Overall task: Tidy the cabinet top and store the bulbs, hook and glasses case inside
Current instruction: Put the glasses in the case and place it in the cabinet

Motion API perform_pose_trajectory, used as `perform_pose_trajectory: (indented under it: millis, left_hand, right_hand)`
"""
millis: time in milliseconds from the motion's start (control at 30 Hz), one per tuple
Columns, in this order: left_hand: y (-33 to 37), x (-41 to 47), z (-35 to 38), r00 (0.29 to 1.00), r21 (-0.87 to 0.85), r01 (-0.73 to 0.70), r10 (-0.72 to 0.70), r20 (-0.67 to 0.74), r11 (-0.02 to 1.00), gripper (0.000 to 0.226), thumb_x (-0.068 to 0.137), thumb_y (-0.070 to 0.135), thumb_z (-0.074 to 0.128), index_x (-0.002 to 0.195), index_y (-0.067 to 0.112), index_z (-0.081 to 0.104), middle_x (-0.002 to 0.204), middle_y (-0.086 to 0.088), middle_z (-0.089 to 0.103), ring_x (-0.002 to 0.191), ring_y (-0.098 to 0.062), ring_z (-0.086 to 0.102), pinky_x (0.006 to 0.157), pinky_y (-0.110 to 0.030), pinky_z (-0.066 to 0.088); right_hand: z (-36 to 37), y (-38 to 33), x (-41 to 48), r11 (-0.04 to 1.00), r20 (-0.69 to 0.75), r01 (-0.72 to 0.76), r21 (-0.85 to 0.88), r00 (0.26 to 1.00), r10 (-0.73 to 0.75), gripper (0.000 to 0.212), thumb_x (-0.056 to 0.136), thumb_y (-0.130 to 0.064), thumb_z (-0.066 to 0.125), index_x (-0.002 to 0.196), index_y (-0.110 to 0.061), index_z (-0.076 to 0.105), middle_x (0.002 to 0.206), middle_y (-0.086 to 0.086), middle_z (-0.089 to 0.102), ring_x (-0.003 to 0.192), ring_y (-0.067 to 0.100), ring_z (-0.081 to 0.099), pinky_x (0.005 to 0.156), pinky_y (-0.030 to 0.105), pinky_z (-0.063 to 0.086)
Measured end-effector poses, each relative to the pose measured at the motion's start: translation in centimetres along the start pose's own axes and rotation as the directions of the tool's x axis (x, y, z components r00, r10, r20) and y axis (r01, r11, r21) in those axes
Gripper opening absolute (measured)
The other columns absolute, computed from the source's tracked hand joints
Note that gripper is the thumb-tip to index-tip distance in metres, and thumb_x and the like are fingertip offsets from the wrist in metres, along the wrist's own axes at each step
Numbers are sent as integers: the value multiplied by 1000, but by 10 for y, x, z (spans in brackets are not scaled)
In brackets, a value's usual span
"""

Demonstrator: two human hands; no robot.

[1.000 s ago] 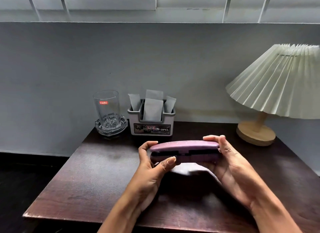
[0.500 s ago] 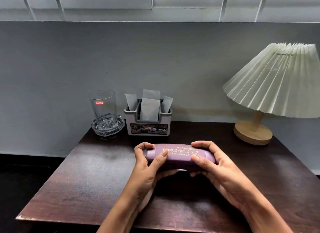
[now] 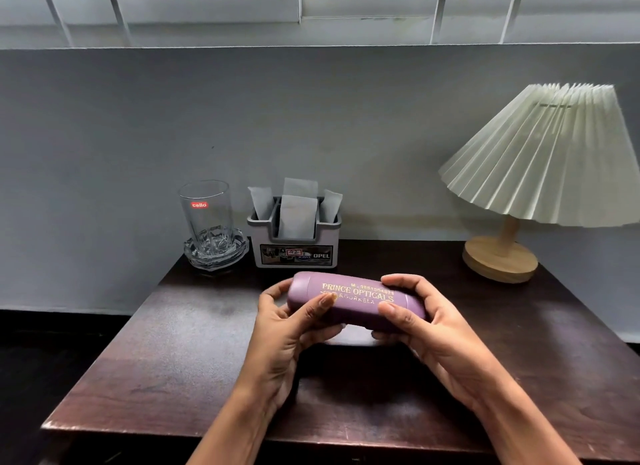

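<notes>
A purple glasses case [image 3: 356,302] with gold lettering is held level above the dark wooden cabinet top [image 3: 180,354], its lid closed and facing me. My left hand [image 3: 287,329] grips its left end, thumb on the lid. My right hand [image 3: 422,329] wraps its right end from behind, thumb at the front. A bit of white cloth [image 3: 356,338] shows just under the case. No bulbs or hook are in sight.
At the back stand a clear glass [image 3: 206,215] in a cut-glass dish [image 3: 216,251] and a grey holder with paper sachets [image 3: 296,236]. A lamp with a pleated shade [image 3: 547,156] and wooden base occupies the back right corner. The wall runs behind.
The case was slightly open with its edge toward me; it is now closed and turned so the lettered lid faces up. Both hands shifted their grip on its ends.
</notes>
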State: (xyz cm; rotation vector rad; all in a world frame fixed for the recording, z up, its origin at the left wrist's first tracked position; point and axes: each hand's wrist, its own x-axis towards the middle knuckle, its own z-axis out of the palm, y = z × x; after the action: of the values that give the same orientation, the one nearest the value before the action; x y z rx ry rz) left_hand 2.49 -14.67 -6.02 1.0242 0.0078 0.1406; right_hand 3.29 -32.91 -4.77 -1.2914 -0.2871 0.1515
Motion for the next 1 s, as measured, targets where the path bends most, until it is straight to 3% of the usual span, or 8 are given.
perform_pose_trajectory:
  millis: [133, 300, 467, 567, 633, 733, 867, 1000]
  left_hand:
    - [-1, -3, 0, 999, 49, 0, -3, 44, 999, 44, 56, 15, 72, 96, 13, 55, 64, 1, 72, 56, -12, 68, 47, -24, 56]
    - [-5, -20, 5, 991, 224, -62, 33, 129, 973, 43, 57, 36, 73, 99, 27, 67, 88, 5, 68, 57, -6, 62, 47, -18, 53]
    - [-18, -61, 13, 994, 266, -106, 111, -5, 958, 46, 58, 38, 71, 97, 20, 53, 97, -8, 65, 54, -12, 64, 44, -19, 51]
    - [-28, -96, 15, 980, 394, -169, 197, -32, 903, 34, 61, 50, 72, 88, 35, 58, 91, 6, 72, 53, -10, 65, 48, -17, 51]
    - [-40, -121, 15, 971, 475, -213, 237, 9, 854, 32, 65, 55, 73, 92, 47, 58, 94, 18, 71, 63, -4, 67, 59, -17, 52]
    - [-66, -157, 9, 971, 516, -221, 234, 39, 827, 55, 55, 53, 72, 108, 51, 56, 105, 18, 69, 91, -8, 69, 82, -28, 52]
    - [-100, -204, 4, 972, 584, -211, 231, 41, 783, 68, 51, 59, 72, 116, 55, 52, 100, 18, 66, 78, -8, 69, 72, -14, 53]
    - [-133, -220, -2, 991, 573, -77, 125, -43, 816, 55, 63, 38, 79, 114, 44, 58, 95, 15, 70, 70, -6, 69, 64, -17, 56]
  right_hand:
    - [4, -3, -9, 987, -52, 30, -158, 998, -39, 37, 62, -35, 69, 96, -27, 61, 96, 3, 57, 81, 12, 57, 74, 27, 48]
    - [12, 1, -41, 958, 82, 41, -285, 996, -18, 45, 74, -28, 62, 117, -33, 55, 111, 5, 65, 94, 8, 63, 78, 15, 51]
    - [20, 5, -84, 956, 19, 54, -290, 999, -50, 44, 77, -31, 66, 119, -33, 53, 113, 1, 66, 101, 11, 64, 84, 20, 51]
    - [24, 12, -114, 945, -18, 76, -318, 996, -86, 47, 71, -30, 62, 116, -41, 54, 109, -2, 68, 99, 12, 65, 86, 25, 51]
    - [23, 26, -136, 952, -80, 53, -301, 994, -81, 50, 67, -28, 62, 113, -45, 55, 105, -5, 69, 95, 11, 66, 85, 23, 51]
    - [18, 49, -169, 960, -205, -31, -278, 978, -28, 53, 58, -23, 64, 109, -41, 60, 95, -4, 72, 82, 13, 70, 70, 15, 52]
    - [7, 79, -205, 956, -328, -121, -267, 944, 28, 51, 49, -11, 63, 98, -25, 61, 76, 2, 75, 64, 16, 69, 55, 10, 50]
    - [-3, 109, -227, 958, -362, -148, -245, 931, 51, 48, 75, 14, 62, 105, -23, 60, 99, 1, 69, 78, 13, 69, 66, 9, 51]
